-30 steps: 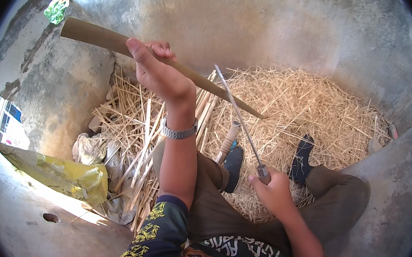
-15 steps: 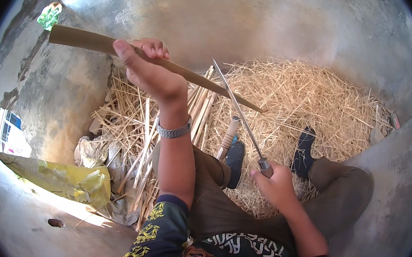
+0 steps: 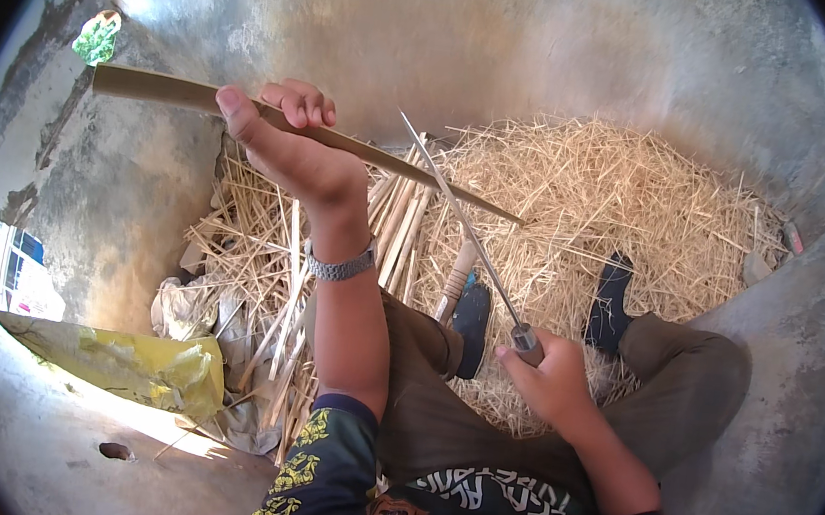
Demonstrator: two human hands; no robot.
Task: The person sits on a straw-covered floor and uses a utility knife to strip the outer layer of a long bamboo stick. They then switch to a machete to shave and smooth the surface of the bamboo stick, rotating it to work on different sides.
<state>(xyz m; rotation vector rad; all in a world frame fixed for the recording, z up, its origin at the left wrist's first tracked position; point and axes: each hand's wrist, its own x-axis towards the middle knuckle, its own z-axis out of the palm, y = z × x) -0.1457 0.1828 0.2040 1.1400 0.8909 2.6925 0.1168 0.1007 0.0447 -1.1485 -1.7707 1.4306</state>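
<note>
My left hand (image 3: pixel 288 149) is wrapped round a long, flat bamboo strip (image 3: pixel 154 88), held up and slanting from the upper left down to the right. The strip's far end narrows over the shavings. In my right hand (image 3: pixel 556 378) is a knife (image 3: pixel 466 225) with a long, slim blade and a short handle. The blade slants up and to the left and crosses the strip right of my left hand. Whether the edge touches the strip, I cannot tell.
A thick pile of pale shavings (image 3: pixel 601 182) lies against the wall, around my dark-covered feet. Split strips (image 3: pixel 401 221) heap up on the left. A wooden rod (image 3: pixel 457 277) stands beside my left foot. A yellow plastic sheet (image 3: pixel 169 373) lies at the lower left.
The knife has moved a little up and left along the bamboo strip, closer to my left hand. The strip's left end has sunk slightly.
</note>
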